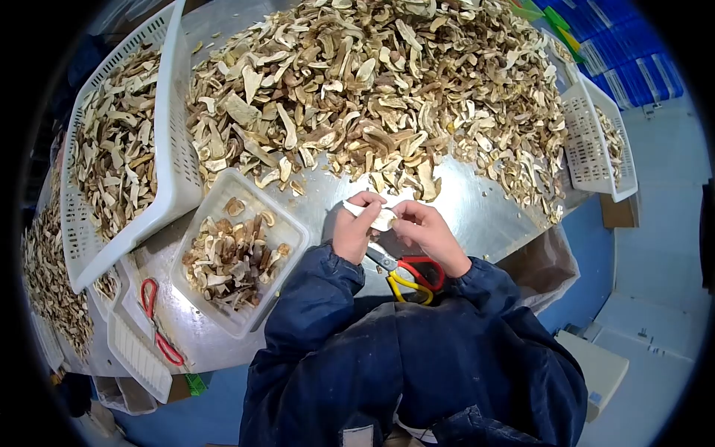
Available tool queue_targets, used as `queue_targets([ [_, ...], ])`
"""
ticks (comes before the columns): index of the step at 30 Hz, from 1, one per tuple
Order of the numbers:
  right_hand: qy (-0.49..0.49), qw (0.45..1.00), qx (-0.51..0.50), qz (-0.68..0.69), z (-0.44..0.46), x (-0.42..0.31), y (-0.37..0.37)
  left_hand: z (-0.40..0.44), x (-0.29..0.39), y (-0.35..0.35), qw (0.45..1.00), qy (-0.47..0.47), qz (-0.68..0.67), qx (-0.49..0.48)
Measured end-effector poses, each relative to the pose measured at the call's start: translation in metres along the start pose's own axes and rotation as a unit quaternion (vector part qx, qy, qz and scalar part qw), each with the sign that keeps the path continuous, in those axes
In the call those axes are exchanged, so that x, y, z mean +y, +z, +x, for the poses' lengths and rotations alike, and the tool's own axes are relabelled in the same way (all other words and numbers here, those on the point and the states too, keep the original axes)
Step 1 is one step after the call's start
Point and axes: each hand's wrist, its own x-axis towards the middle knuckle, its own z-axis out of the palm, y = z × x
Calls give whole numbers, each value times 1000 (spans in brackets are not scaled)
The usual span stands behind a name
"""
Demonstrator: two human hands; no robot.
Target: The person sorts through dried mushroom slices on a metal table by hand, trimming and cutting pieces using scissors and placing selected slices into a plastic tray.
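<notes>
Between my two hands is a pale dried mushroom slice [383, 220], above the near edge of the metal table. My left hand [353, 229] pinches its left end. The fingers of my right hand [430, 235] are closed on its right side. Just below my hands lie scissors [414, 276] with one red and one yellow handle; their blades are partly hidden. A large heap of dried mushroom slices [372, 82] spreads across the table beyond my hands. To the left, a white tray [195, 223] holds a smaller pile of slices and pieces.
A large white perforated basket [181, 127] of slices stands at the left, another basket [588, 134] at the right. Red-handled scissors [153, 320] lie at the lower left. A lined bin [547, 272] stands below the table's right edge. Blue crates [625, 59] are stacked at the upper right.
</notes>
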Motion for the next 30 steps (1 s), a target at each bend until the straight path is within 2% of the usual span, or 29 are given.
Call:
queue_targets([
  [4,-2,1000,16,1,3,6,-2,-1,0,3,996,-15,90,-20],
  [8,-4,999,40,1,4,11,-6,-1,4,11,993,-31,109,-20],
  [10,16,999,12,32,4,9,-10,0,1,7,993,-31,113,-27],
  [13,25,996,-19,82,4,9,-14,0,-1,7,998,-39,24,-42],
  [20,38,987,-42,147,6,12,-17,0,-2,5,998,-49,2,-31],
  [22,45,987,-26,154,7,14,-17,0,-1,6,998,-53,5,-24],
  [25,37,985,9,168,9,15,-20,3,0,14,997,-48,-58,26],
  [30,30,980,29,193,9,17,-22,2,-6,6,998,-44,37,1],
])
